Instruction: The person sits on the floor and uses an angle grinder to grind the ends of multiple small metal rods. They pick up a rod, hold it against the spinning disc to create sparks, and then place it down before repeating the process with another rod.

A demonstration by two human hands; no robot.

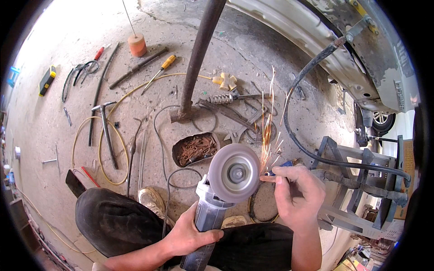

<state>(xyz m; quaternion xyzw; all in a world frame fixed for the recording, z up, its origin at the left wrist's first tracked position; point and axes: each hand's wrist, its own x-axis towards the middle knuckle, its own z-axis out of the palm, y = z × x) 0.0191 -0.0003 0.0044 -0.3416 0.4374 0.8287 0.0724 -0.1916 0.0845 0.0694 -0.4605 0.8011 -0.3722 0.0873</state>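
Note:
My left hand (190, 232) is wrapped round the dark body of an angle grinder (210, 217), whose round disc (235, 173) faces up toward me. In a pinch of thumb and forefinger, my right hand (299, 194) holds a small reddish-brown metal piece (267, 179) against the disc's right edge. Orange sparks (267, 135) fly away from that contact. Just beyond the grinder sits a cut-open container (175, 153) full of small rusty metal pieces (196, 149).
A thick metal pole (199, 58) stands ahead. Around it lie a hammer (105, 131), a yellow-handled screwdriver (158, 74), an adjustable wrench (239, 131) and a yellow hose (122, 158). At right are a grey metal frame (361, 180), a thick cable (291, 122) and a white vehicle body (289, 34).

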